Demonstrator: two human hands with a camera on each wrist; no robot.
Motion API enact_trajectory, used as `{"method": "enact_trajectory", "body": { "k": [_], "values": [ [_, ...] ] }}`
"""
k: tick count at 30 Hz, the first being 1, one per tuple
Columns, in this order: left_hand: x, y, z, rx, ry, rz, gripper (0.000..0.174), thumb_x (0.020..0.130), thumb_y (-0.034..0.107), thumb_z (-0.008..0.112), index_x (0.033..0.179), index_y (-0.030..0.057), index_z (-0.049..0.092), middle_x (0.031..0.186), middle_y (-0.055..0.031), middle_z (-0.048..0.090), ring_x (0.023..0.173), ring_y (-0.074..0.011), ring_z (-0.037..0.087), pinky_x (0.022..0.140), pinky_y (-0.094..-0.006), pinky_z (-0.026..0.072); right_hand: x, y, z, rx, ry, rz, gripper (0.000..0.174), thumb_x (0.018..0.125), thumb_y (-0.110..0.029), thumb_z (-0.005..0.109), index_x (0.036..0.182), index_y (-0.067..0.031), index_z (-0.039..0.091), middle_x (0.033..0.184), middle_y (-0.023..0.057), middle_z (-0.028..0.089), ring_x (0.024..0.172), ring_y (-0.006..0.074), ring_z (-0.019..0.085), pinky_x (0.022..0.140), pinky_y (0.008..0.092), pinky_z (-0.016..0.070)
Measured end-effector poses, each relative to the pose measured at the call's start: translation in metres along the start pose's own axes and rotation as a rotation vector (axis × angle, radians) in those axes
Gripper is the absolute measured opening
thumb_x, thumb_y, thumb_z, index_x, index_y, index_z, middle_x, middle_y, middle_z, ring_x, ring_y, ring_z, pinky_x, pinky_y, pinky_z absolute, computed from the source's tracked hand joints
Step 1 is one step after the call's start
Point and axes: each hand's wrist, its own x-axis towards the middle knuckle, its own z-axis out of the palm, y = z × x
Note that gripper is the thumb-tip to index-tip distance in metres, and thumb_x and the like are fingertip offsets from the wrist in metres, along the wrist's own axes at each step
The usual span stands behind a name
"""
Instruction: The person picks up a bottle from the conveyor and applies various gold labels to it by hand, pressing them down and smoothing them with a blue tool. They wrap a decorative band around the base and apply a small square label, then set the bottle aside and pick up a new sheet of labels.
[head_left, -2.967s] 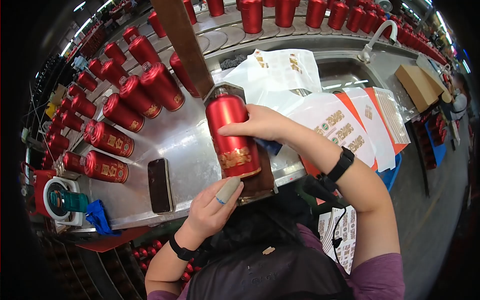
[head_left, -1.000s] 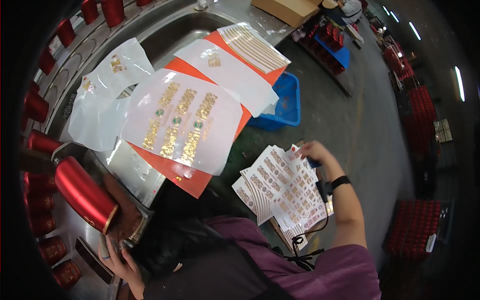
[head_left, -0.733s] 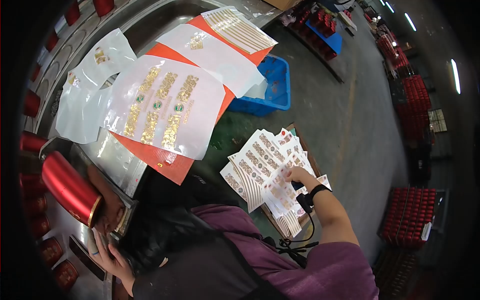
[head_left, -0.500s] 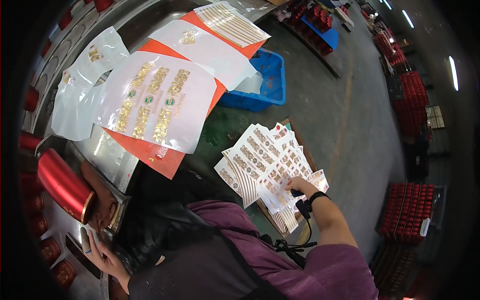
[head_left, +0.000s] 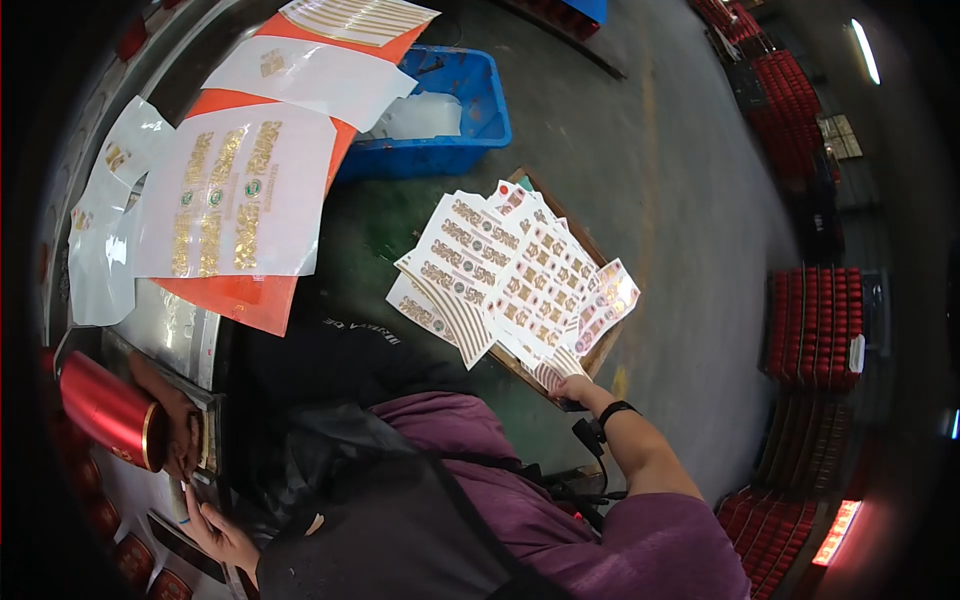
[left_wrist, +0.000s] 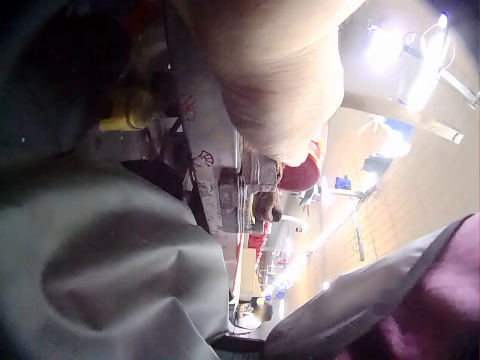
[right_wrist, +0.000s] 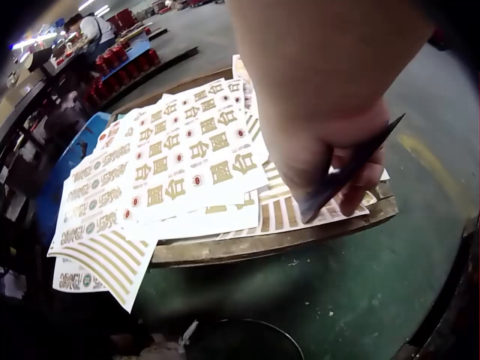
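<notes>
My right hand (head_left: 578,392) is at the near corner of a pile of printed sheets (head_left: 480,245), its fingertips down on a striped sheet. In the right wrist view a dark, thin, pointed piece (right_wrist: 349,176) is held in the curled fingers of that hand (right_wrist: 330,142). My left hand (head_left: 222,535) lies with loosely extended fingers beside the base of a red bottle (head_left: 105,410), a cover on one finger; contact with the bottle cannot be told. The left wrist view shows mainly the wrist and part of the hand (left_wrist: 285,97), with its fingers hidden.
White transfer sheets with gold print (head_left: 240,190) lie over orange sheets (head_left: 240,300) on the metal bench. Beyond them is a blue bin (head_left: 485,100). A phone (head_left: 185,545) lies near my left hand. Stacks of red bottles (head_left: 815,325) stand across the floor.
My right hand has gone from the bottle to the sheets, then across them to their near corner. My left hand has stayed by the bottle's base. The head view has swung right.
</notes>
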Motion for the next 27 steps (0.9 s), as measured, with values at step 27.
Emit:
{"method": "enact_trajectory", "body": {
  "k": [27],
  "values": [
    [0.005, 0.018, 0.002, 0.025, 0.104, 0.084, 0.032, 0.103, 0.013, 0.050, 0.126, -0.0048, 0.063, 0.125, -0.0200, 0.061, 0.121, -0.0335, 0.055, 0.105, -0.0403, 0.0386, 0.070, 0.011, -0.057, 0.658, 0.204, 0.072, 0.055, 0.077, -0.026, 0.084, 0.118, 0.0061, 0.065, 0.103, 0.0147, 0.072, 0.087, 0.0269, 0.069, 0.077, 0.0374, 0.0547]
  ]
}}
